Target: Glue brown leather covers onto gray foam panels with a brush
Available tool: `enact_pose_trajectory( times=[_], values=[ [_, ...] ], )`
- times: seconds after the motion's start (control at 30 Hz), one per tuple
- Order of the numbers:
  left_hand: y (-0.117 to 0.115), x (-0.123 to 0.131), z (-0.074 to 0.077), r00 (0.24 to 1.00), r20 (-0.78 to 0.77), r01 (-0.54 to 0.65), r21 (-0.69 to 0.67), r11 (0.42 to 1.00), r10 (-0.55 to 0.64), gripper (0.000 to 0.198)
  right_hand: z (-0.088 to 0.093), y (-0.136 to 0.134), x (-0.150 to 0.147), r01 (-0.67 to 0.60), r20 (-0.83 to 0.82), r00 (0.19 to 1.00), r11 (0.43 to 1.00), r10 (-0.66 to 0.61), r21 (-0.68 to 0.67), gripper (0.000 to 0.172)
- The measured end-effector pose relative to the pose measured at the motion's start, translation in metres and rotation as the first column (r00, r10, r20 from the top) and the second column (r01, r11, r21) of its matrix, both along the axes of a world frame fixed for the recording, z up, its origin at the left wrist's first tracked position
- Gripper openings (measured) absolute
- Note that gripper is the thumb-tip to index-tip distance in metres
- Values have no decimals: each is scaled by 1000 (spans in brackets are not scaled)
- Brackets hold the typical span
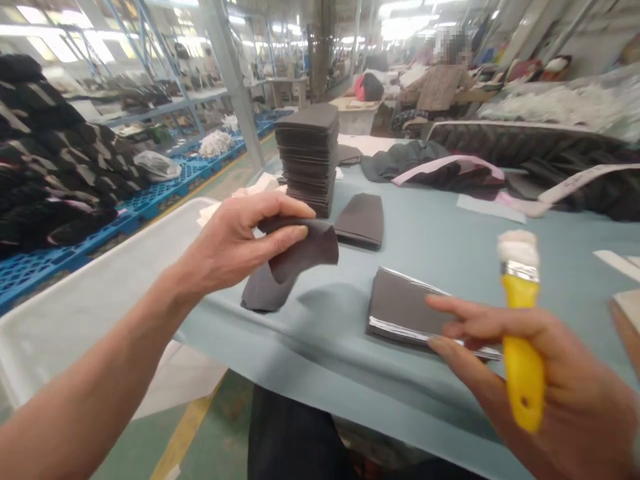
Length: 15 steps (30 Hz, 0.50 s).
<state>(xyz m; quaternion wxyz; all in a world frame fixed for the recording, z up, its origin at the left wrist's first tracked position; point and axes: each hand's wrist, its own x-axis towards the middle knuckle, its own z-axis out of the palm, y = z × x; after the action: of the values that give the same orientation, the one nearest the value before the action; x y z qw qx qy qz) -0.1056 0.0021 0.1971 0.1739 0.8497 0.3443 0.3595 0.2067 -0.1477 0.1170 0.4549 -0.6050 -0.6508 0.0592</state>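
Over the blue-green tabletop (430, 240), 1 left hand (245, 230) pinched 1 curled dark piece (316, 248), while 1 right hand (567, 360) gripped 1 yellow-handled brush (520, 287) bristles-up, seemingly to free thumb (453, 353) and forefinger (453, 305) for 1 white-edged pile (397, 301) below; 1 tall stack (307, 160) stood beyond, presumably for easy reach.

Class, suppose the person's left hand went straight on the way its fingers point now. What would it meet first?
Probably the low stack of dark pieces, just past the dark piece in the left hand. Depth is unclear, so it might pass above.
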Motion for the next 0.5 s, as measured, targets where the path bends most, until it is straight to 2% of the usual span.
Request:
enact_pose_trajectory(
  times=[0.1, 0.2, 0.27, 0.33, 0.37, 0.43, 0.47, 0.5],
  values=[
    [-30, 19, 0, 995, 43, 99, -80, 992, -95, 18, 19, 14, -8, -81, -1, 997, 995, 81, -55, 39],
    [-53, 44, -2, 967, 114, 245, -143, 959, -230, 15, 37, 17, -16, -166, 0, 986, 977, 168, -134, 45],
    [-62, 60, -2, 927, 168, 363, -179, 915, -335, 13, 48, 13, -20, -251, -2, 967, 950, 255, -188, 29],
    [-66, 72, -6, 895, 246, 424, -206, 882, -373, 16, 57, 8, -22, -305, 0, 950, 932, 311, -194, 7],
    [-66, 76, -11, 887, 309, 417, -219, 882, -343, 20, 60, 5, -23, -304, 7, 951, 936, 310, -175, 1],
    [-65, 80, -31, 845, 504, 350, -264, 899, -181, 36, 64, 0, -23, -226, 30, 973, 968, 231, -112, 8],
    [-66, 81, -46, 783, 618, 319, -309, 896, -65, 45, 65, -2, -22, -161, 37, 986, 984, 164, -72, 11],
    [-68, 82, -63, 686, 726, 326, -354, 877, 38, 56, 66, -3, -21, -94, 37, 995, 995, 95, -29, 14]
  ],
)
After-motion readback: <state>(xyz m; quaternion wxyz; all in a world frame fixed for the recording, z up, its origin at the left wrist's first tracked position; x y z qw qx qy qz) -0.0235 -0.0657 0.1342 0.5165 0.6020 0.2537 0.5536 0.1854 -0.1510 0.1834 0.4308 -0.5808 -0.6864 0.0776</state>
